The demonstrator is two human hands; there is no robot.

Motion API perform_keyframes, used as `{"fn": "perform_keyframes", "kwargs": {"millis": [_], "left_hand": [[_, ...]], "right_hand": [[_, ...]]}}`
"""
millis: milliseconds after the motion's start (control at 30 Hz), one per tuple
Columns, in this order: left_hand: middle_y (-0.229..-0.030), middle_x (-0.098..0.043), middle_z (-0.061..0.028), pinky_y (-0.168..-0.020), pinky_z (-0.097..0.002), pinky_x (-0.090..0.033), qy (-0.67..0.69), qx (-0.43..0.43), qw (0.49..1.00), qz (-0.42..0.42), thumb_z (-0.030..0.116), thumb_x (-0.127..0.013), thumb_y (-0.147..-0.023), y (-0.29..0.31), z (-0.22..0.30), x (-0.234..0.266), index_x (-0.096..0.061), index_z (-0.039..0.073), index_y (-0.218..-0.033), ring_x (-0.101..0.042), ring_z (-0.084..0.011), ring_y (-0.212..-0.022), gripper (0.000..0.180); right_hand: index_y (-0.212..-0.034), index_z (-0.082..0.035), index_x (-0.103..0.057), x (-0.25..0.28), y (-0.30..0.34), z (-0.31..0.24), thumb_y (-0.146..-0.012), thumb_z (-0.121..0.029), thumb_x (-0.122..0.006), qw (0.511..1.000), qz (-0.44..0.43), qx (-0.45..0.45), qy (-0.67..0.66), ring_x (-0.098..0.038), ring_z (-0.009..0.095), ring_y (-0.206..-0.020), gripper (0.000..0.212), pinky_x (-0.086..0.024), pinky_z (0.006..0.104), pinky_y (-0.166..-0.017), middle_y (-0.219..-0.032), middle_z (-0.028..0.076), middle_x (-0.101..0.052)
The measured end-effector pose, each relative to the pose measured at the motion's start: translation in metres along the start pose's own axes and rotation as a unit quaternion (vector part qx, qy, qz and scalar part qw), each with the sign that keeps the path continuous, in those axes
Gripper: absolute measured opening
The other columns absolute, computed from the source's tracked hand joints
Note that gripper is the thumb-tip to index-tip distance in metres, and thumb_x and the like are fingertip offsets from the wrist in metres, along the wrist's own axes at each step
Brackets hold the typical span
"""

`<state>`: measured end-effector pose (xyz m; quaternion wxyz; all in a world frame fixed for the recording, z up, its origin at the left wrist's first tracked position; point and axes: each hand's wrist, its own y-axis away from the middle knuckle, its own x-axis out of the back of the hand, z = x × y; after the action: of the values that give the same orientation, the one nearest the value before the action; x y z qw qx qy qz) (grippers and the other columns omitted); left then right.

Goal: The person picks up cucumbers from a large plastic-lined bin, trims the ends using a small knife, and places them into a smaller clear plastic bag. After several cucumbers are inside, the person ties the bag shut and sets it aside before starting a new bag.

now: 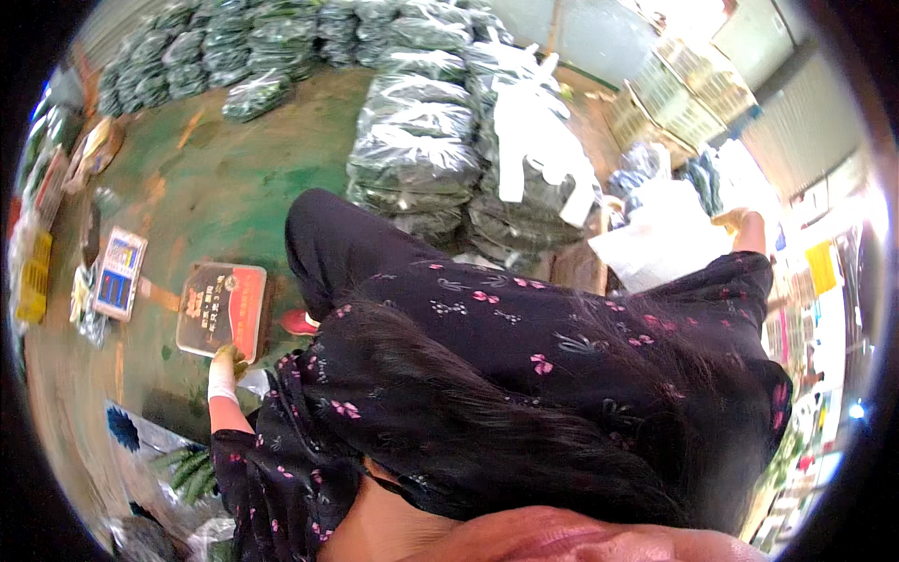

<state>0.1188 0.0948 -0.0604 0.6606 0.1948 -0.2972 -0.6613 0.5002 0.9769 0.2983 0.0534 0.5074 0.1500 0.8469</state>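
Down at the left, my left hand (230,360), in a yellowish glove with a white band at the wrist, grips the near edge of a rectangular plastic box (221,309). The box has a black and red printed top. Over at the right, my right hand (740,225) reaches out to a white plastic bag (660,239). Its fingers bend at the bag's upper edge, partly lost in glare. My dark flowered clothing and long hair cover much of the middle of the view.
Stacked clear bags of dark green produce (417,140) stand ahead, with white carrier bags (538,140) on one stack. More filled bags (225,47) line the back. Plastic crates (679,94) rise at the far right. A blue-and-white printed packet (120,272) lies left of the box.
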Motion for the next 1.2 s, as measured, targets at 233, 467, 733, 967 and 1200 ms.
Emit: {"fn": "perform_keyframes", "kwargs": {"millis": [233,467,733,967,1200], "left_hand": [[-0.073,-0.057,-0.003,-0.046,-0.0263,-0.038,0.022,0.003,1.0,-0.014,0.029,-0.056,-0.082,-0.013,-0.003,0.006,-0.052,0.012,-0.098,-0.052,-0.0134,-0.054,0.024],[-0.075,-0.057,-0.0026,-0.048,-0.0262,-0.038,-0.046,-0.02,0.998,-0.038,0.031,-0.055,-0.083,0.018,0.016,0.0,-0.053,0.009,-0.099,-0.051,-0.013,-0.055,0.027],[-0.059,-0.043,0.004,-0.037,-0.0233,-0.024,-0.053,-0.034,0.996,-0.059,0.022,-0.051,-0.085,-0.005,-0.004,0.011,-0.048,0.015,-0.085,-0.036,-0.0078,-0.042,0.008],[-0.06,-0.045,0.0026,-0.036,-0.0236,-0.024,-0.038,0.0,0.999,-0.023,0.021,-0.05,-0.084,0.009,-0.011,0.011,-0.048,0.015,-0.082,-0.035,-0.0078,-0.041,0.007],[-0.059,-0.046,0.0033,-0.038,-0.0236,-0.024,0.022,0.016,1.0,0.003,0.025,-0.052,-0.083,0.003,-0.011,0.018,-0.047,0.016,-0.078,-0.041,-0.0084,-0.043,0.012]], "right_hand": [[-0.099,-0.008,-0.068,-0.109,0.029,0.04,-0.075,-0.029,-0.062,0.996,-0.024,-0.004,-0.081,-0.063,0.029,-0.089,0.032,-0.049,0.0359,-0.078,-0.096,0.015,-0.067],[-0.101,-0.009,-0.067,-0.114,0.026,0.047,-0.076,-0.028,-0.062,0.993,0.043,-0.004,-0.107,-0.063,0.03,-0.089,0.032,-0.049,0.036,-0.079,-0.096,0.015,-0.066],[-0.103,-0.009,-0.066,0.077,-0.01,0.059,-0.076,-0.027,-0.062,0.92,0.377,-0.027,-0.103,-0.063,0.03,-0.09,0.033,-0.049,0.0361,-0.08,-0.097,0.015,-0.066],[-0.104,-0.009,-0.065,0.17,0.003,0.028,-0.077,-0.028,-0.06,0.726,0.61,-0.012,-0.316,-0.063,0.03,-0.092,0.033,-0.048,0.0358,-0.081,-0.1,0.016,-0.065],[-0.11,-0.006,-0.063,0.196,0.009,0.097,-0.086,-0.045,-0.047,0.689,0.582,-0.151,-0.405,-0.06,0.029,-0.101,0.048,-0.046,0.0374,-0.086,-0.111,0.016,-0.062]]}}
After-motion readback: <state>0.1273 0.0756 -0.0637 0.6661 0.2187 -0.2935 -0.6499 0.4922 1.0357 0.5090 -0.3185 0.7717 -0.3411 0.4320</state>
